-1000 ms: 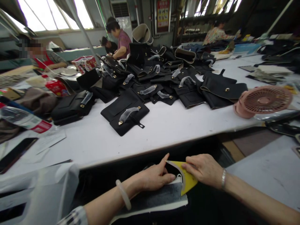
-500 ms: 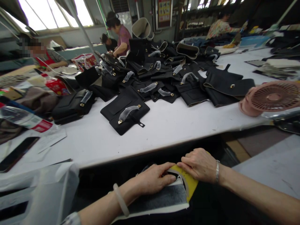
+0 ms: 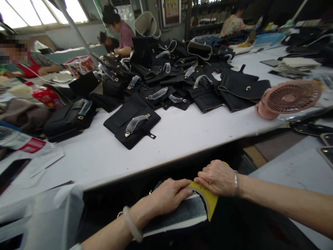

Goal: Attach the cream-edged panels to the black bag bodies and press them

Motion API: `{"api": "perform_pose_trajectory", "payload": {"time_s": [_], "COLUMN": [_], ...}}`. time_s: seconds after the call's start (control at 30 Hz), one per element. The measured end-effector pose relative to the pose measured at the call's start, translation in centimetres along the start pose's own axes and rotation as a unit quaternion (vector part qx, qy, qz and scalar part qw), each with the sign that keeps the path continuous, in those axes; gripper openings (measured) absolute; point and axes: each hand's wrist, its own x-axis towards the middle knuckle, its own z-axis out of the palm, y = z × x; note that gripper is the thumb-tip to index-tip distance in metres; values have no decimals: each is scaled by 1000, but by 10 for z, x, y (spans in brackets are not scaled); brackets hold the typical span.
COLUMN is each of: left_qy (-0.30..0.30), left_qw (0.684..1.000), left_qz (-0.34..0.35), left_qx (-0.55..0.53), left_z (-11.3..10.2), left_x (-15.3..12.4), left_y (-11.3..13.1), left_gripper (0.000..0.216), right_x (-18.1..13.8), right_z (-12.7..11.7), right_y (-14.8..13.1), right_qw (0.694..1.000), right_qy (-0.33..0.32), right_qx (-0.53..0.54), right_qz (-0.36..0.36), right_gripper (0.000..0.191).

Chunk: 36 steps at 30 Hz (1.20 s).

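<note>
Below the table edge, my right hand (image 3: 217, 177) has its fingers closed on a yellow curved piece (image 3: 212, 205) with a pale inner rim. My left hand (image 3: 169, 196) lies over a dark grey bag piece (image 3: 182, 213) with white edges, its thumb and fingers closed at the end beside the yellow piece. The curved end of the grey piece sits against the yellow one, with a narrow dark gap showing. What lies under my left palm is hidden. Dark material around the work is hard to make out.
On the white table (image 3: 177, 139) lies a black bag (image 3: 132, 121) with a plastic-wrapped handle, before a pile of black bags (image 3: 179, 80). A pink fan (image 3: 288, 99) stands right; a bottle (image 3: 23, 140) and phone (image 3: 13, 173) lie left. Co-workers (image 3: 126, 38) sit beyond.
The view has turned slightly right, so the table things slide left. My left thumb has moved closer to its index finger; my right hand keeps hold of the yellow piece.
</note>
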Motion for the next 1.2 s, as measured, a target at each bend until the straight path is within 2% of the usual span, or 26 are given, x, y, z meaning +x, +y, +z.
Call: {"api": "perform_pose_trajectory", "payload": {"time_s": [0.17, 0.4, 0.6, 0.7, 0.77, 0.9, 0.93, 1.03, 1.07, 1.1, 1.13, 1.2], "left_qy": [0, 5, -45, -51, -44, -31, -32, -34, -36, -37, -38, -37], "left_qw": [999, 998, 994, 988, 983, 978, 978, 981, 983, 984, 986, 988], "left_qz": [25, 39, -2, -17, -32, -58, -60, -58, -57, -57, -58, -59], "left_qx": [33, 38, -101, -147, -175, -198, -196, -180, -172, -162, -153, -136], "left_z": [3, 9, -3, -9, -11, -9, -9, -10, -11, -12, -12, -12], "left_x": [1, -3, 1, 5, 7, 10, 12, 14, 14, 14, 13, 12], "left_y": [-1, -5, -3, -8, -11, -11, -10, -8, -8, -8, -9, -9], "left_gripper": [37, 42, 52, 46, 39, 37, 37, 34, 32, 31, 30, 28], "right_x": [-7, -20, -30, -41, -49, -58, -57, -44, -38, -32, -27, -17], "right_z": [4, 9, 16, 20, 23, 30, 33, 39, 40, 41, 41, 41], "right_y": [-9, -36, -59, -61, -59, -56, -57, -60, -62, -62, -62, -60], "right_qw": [999, 986, 962, 937, 904, 800, 761, 604, 565, 552, 564, 606], "right_qy": [-16, -24, 9, 24, 21, 25, 36, 88, 101, 107, 108, 101], "right_qx": [16, 59, 126, 211, 300, 479, 533, 715, 749, 761, 751, 716], "right_qz": [43, 153, 242, 278, 303, 361, 367, 341, 330, 325, 327, 331], "right_gripper": [53, 53, 52, 54, 62, 75, 77, 73, 72, 70, 66, 56]}}
